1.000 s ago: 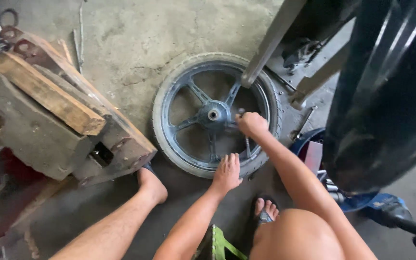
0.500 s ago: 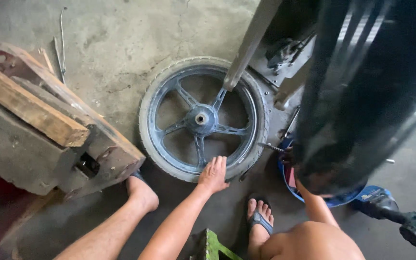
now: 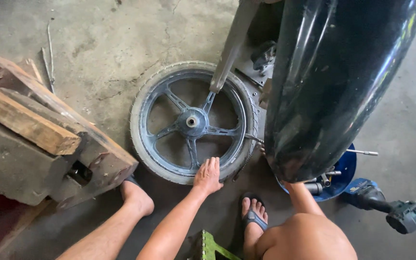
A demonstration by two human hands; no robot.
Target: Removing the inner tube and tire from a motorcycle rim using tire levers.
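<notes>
One flat left hand (image 3: 208, 175) is pressed, fingers spread and gripping nothing, on the grey spoked motorcycle wheel's (image 3: 193, 121) six-o'clock rim, while the right hand is hidden, its grip impossible to tell, behind the glossy black mudguard (image 3: 333, 82).

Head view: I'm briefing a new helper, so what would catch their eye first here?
A spoked wheel lies flat on the concrete floor, the left hand pressing its near rim. A glossy black mudguard looms at upper right and hides the right hand. A wooden block stand sits left.

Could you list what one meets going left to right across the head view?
Wooden block → wheel, left hand pressing on its tyre → black fender → power tool.
</notes>
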